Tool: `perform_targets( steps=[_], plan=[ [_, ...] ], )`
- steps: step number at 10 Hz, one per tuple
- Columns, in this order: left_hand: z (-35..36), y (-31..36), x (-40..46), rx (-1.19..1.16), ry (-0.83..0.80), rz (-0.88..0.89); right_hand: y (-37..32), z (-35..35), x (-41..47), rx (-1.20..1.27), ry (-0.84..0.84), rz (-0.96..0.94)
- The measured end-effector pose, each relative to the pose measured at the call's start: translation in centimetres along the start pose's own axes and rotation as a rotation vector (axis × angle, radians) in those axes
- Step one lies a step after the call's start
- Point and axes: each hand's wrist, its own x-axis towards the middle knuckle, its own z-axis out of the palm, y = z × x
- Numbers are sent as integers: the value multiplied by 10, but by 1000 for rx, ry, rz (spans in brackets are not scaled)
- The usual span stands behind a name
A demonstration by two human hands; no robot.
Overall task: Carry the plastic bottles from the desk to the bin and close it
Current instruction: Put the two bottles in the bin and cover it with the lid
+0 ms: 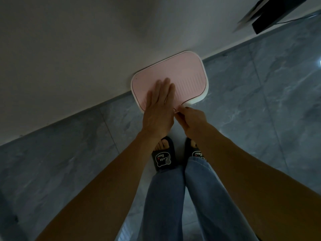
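Note:
A bin with a pink lid (184,75) and a white rim (205,94) stands on the floor against the wall, seen from above. The lid lies flat on the rim. My left hand (159,105) rests flat on the lid's near left part, fingers together and extended. My right hand (190,119) is at the lid's near edge, fingertips pinched at a small notch there. No plastic bottles are in view; the bin's inside is hidden by the lid.
The white wall (86,49) runs diagonally behind the bin. Grey marble floor tiles (260,101) surround it. My feet in black slippers (163,157) stand just before the bin. A dark object (278,13) hangs at the top right.

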Motion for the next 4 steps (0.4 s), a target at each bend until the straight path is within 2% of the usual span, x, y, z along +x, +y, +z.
perform_targets(
  steps=[2,4],
  plan=[
    [-9,2,-6,-31,-61,-8,3,-10,-5,-293,-74,-104],
    [-74,22,-60,-251,-153,-170,-3,-62,-75,-1021,-52,-335]
  ],
)
